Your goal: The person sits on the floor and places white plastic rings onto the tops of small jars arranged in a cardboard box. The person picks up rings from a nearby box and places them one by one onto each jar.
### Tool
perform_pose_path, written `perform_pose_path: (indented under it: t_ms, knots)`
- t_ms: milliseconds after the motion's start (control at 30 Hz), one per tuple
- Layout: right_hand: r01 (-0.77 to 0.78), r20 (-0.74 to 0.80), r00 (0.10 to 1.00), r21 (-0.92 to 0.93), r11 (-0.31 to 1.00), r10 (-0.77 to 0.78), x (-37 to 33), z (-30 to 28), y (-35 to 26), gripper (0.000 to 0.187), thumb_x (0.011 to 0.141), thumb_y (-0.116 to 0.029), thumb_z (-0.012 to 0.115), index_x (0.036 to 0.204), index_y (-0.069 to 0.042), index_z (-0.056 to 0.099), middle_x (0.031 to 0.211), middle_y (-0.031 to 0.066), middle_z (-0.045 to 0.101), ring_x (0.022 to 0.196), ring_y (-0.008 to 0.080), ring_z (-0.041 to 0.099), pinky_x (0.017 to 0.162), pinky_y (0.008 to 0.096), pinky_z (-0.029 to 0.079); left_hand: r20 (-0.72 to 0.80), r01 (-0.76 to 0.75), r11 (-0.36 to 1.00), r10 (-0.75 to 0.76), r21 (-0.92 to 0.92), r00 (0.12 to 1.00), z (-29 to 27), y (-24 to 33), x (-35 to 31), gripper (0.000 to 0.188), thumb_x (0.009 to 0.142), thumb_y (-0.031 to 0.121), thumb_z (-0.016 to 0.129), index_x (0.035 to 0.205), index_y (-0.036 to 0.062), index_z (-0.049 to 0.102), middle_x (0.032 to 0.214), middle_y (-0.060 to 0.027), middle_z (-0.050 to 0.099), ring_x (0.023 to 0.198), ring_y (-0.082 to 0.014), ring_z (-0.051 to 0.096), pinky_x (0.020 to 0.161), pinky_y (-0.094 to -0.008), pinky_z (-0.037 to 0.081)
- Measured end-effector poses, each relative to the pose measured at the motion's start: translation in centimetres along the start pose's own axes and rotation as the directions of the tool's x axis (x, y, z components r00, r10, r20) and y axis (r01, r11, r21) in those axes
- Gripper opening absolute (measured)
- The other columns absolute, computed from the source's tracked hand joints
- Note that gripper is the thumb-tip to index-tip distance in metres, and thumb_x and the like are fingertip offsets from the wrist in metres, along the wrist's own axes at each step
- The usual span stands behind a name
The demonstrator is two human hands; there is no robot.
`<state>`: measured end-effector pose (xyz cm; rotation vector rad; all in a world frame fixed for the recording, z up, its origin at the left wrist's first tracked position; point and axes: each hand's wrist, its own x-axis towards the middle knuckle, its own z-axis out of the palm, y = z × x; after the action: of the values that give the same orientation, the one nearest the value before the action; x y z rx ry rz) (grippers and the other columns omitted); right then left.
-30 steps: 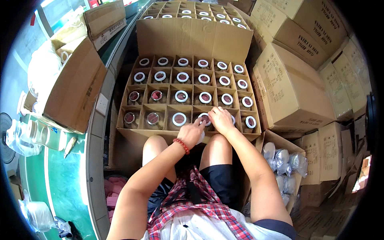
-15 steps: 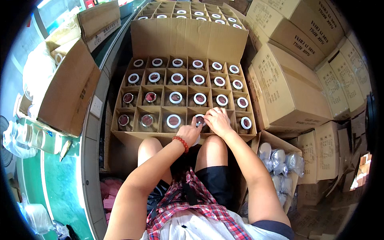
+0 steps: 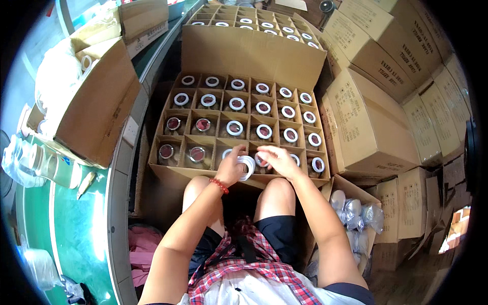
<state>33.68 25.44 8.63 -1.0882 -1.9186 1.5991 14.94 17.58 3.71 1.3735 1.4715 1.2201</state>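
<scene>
A divided cardboard carton (image 3: 165, 170) stands in front of my knees, with round-mouthed glass vessels in its compartments. Most mouths carry a white ring; at the left of the two nearest rows, vessels such as this bare-rimmed glass vessel (image 3: 196, 154) have none. My left hand (image 3: 231, 166) is closed around a small stack of white rings (image 3: 247, 172) over the nearest row. Just right of it, my right hand (image 3: 279, 160) hovers with fingers parted and bent, beside a ringed glass vessel (image 3: 261, 160) that it partly covers. I see nothing in that hand.
Behind the raised carton flap (image 3: 249, 53) stands another divided carton (image 3: 231, 15) of ringed vessels. Closed cardboard boxes (image 3: 376, 122) are stacked on the right. An open box of wrapped silvery pieces (image 3: 353, 211) sits by my right knee. A green-topped table (image 3: 81, 223) runs along the left.
My hands have drawn apart above the nearest row. The left has shifted left, bringing its stack of rings into plain sight; the right has come off the vessel. The whole view has shifted slightly.
</scene>
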Motion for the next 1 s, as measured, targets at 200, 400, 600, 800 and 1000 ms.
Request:
perform_pose_path:
  t_ms: [200,400,600,800,1000]
  knots:
    - [-0.183,0.297,0.95,0.287,0.94,0.094,2.6,6.6,-3.4,0.023,0.093,-0.017,0.06,0.107,0.001,0.064,0.09,0.0055,0.065,0.077,0.0115,0.063,0.061,0.0229,0.052,-0.126,0.07,0.933,-0.122,-0.354,0.984,-5.1,-1.6,-1.4,0.046,0.08,-0.004,0.051,0.126,-0.0022,0.05,0.109,-0.015,0.065,0.097,-0.0217,0.063,0.081,-0.0298,0.052]
    - [-0.186,0.274,0.957,0.35,0.918,0.09,6.8,11.0,-4.8,0.028,0.095,-0.019,0.059,0.113,0.002,0.061,0.092,0.0063,0.064,0.079,0.0129,0.063,0.07,0.0265,0.056,-0.216,0.101,0.814,-0.268,-0.571,0.939,-11.1,0.5,-3.2,0.039,0.082,-0.003,0.047,0.118,-0.0038,0.061,0.099,-0.008,0.067,0.084,-0.0124,0.064,0.068,-0.0221,0.051]
    - [0.035,0.089,0.995,0.165,0.986,-0.05,15.1,14.1,-3.4,0.027,0.093,-0.013,0.06,0.115,0.002,0.06,0.084,0.0052,0.063,0.065,0.0101,0.06,0.06,0.0248,0.054,-0.363,0.141,0.733,-0.483,-0.665,0.797,-14.1,-2.6,-1.8,0.023,0.089,0.0,0.049,0.105,-0.0023,0.065,0.088,-0.0094,0.067,0.069,-0.0149,0.066,0.053,-0.0222,0.05]
    - [0.106,-0.117,0.979,-0.404,0.909,-0.166,21.8,12.6,-0.9,0.02,0.088,-0.016,0.062,0.103,-0.002,0.062,0.083,0.0124,0.065,0.073,0.0228,0.066,0.062,0.0358,0.055,-0.535,0.022,0.767,-0.467,-0.641,0.704,-15.4,-5.1,0.2,0.017,0.094,0.015,0.055,0.102,0.0037,0.065,0.076,-0.0005,0.063,0.054,-0.0072,0.053,0.04,-0.021,0.036]
    - [0.185,0.055,0.951,-0.89,0.416,-0.306,21.1,13.1,-1.9,0.018,0.084,-0.022,0.06,0.094,-0.007,0.064,0.096,0.0153,0.064,0.087,0.0379,0.062,0.075,0.0468,0.05,-0.476,0.104,0.723,-0.549,-0.683,0.687,-16.3,-4.1,-1.5,0.028,0.088,-0.001,0.046,0.113,0.0045,0.058,0.092,-0.0048,0.062,0.071,-0.0107,0.058,0.053,-0.0233,0.048]
